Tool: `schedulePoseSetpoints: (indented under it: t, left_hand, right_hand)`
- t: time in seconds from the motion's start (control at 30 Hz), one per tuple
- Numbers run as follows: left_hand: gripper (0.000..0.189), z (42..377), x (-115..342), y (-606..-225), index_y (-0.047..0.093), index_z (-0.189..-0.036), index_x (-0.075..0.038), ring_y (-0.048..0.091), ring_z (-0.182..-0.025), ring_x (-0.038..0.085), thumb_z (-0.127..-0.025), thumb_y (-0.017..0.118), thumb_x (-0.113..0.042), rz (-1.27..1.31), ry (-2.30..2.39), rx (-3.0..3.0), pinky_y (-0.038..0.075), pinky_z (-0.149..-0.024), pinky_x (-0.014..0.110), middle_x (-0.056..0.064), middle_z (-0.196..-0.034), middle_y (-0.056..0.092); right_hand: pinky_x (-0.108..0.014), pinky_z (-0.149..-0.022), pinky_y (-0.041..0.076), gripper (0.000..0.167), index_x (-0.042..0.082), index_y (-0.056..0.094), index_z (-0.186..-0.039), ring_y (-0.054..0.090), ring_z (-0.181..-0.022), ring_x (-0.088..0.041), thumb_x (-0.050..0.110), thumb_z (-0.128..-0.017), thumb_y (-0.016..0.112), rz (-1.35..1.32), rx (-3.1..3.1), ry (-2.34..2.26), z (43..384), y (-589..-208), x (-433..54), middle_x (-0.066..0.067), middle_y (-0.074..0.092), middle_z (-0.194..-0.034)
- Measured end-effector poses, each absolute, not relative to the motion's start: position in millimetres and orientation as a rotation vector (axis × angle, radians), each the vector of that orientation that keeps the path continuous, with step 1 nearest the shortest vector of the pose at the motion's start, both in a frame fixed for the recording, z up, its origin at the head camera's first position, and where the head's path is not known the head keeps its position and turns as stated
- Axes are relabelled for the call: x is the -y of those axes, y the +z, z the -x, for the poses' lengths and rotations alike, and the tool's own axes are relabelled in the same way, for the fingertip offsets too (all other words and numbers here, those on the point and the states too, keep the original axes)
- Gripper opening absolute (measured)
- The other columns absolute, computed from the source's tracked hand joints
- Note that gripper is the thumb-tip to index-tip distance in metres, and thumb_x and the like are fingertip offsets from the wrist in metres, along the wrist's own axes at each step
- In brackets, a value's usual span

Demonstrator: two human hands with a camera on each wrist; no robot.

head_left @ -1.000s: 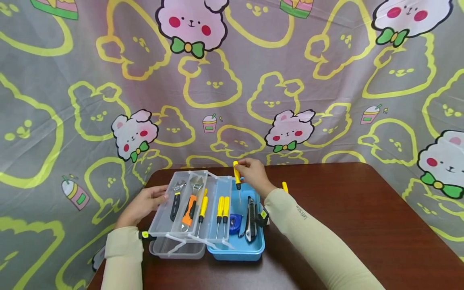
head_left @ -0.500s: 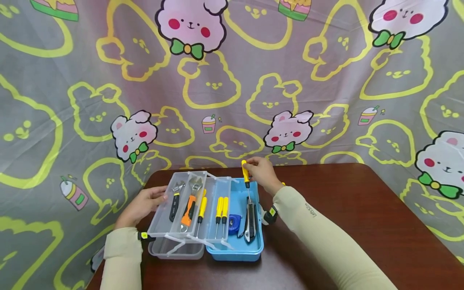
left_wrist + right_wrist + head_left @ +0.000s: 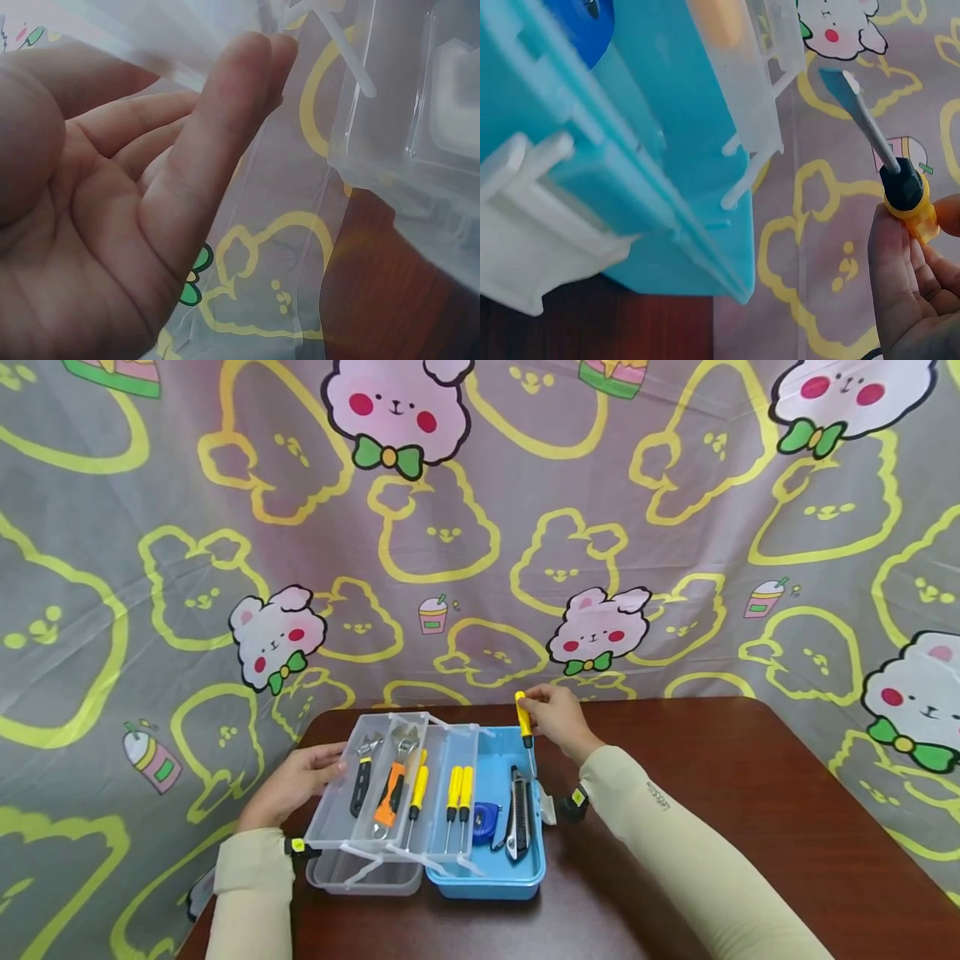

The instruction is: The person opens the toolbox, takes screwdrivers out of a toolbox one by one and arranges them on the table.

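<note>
My right hand (image 3: 557, 717) pinches the yellow handle of a flathead screwdriver (image 3: 524, 720), held over the back right of the blue toolbox (image 3: 487, 888). In the right wrist view the screwdriver (image 3: 907, 187) shows its black collar and flat metal tip, apart from the box wall. My left hand (image 3: 296, 783) holds the left edge of the raised clear plastic tray (image 3: 333, 827), thumb at its rim. In the tray lie a black-handled adjustable wrench (image 3: 363, 783), an orange-handled adjustable wrench (image 3: 392, 795) and several yellow screwdrivers (image 3: 419, 789).
Inside the blue toolbox are a blue tape measure (image 3: 485, 823) and a black and grey utility knife (image 3: 518, 818). A white latch (image 3: 547, 806) sticks out on its right side. Beneath the tray is a clear lid (image 3: 365, 878). Patterned cloth (image 3: 450, 652) hangs behind the brown table (image 3: 712, 793).
My right hand has carried the screwdriver to the right, from beside the tray to above the toolbox's right edge. The left hand stays on the tray.
</note>
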State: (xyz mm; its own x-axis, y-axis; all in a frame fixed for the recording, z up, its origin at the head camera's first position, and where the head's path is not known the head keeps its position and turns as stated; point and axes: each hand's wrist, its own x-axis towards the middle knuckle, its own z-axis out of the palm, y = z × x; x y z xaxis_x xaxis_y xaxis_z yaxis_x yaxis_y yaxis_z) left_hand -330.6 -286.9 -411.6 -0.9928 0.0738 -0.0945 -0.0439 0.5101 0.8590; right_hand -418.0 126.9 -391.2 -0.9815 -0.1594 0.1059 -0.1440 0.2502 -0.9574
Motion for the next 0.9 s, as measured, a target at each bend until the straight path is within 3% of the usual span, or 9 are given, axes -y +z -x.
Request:
schedulePoseSetpoints:
  t: [0.3,0.53,0.77,0.9]
  left_hand:
    - [0.053,331,287,-411,0.043,-0.147,-0.006,0.059,-0.111,0.029,-0.099,0.058,-0.025,-0.024,1.505,-2.627,0.051,-0.088,0.047,0.016,-0.132,0.057]
    - [0.053,331,288,-413,0.044,-0.146,-0.006,0.059,-0.112,0.030,-0.099,0.059,-0.025,-0.031,1.505,-2.634,0.050,-0.089,0.048,0.015,-0.133,0.056]
    - [0.053,332,288,-413,0.043,-0.147,-0.006,0.059,-0.111,0.030,-0.099,0.059,-0.024,-0.033,1.501,-2.630,0.051,-0.088,0.046,0.015,-0.132,0.057]
    - [0.052,332,287,-411,0.044,-0.147,-0.007,0.061,-0.109,0.029,-0.099,0.059,-0.023,-0.016,1.508,-2.621,0.052,-0.087,0.045,0.014,-0.131,0.058]
  right_hand:
    - [-0.044,-0.077,0.056,0.026,0.003,0.064,-0.115,0.061,-0.087,-0.030,0.023,-0.099,0.060,0.287,-2.518,-1.859,422,-394,-134,-0.015,0.062,-0.107]
    - [-0.041,-0.073,0.057,0.026,0.004,0.063,-0.114,0.061,-0.086,-0.029,0.025,-0.098,0.060,0.293,-2.564,-1.808,425,-396,-142,-0.014,0.063,-0.105]
    - [-0.046,-0.078,0.055,0.028,0.004,0.062,-0.116,0.059,-0.088,-0.032,0.025,-0.099,0.059,0.265,-2.591,-1.778,425,-398,-153,-0.014,0.062,-0.106]
    - [-0.041,-0.074,0.056,0.030,0.003,0.063,-0.116,0.059,-0.087,-0.034,0.026,-0.098,0.060,0.247,-2.643,-1.730,426,-399,-160,-0.015,0.062,-0.101]
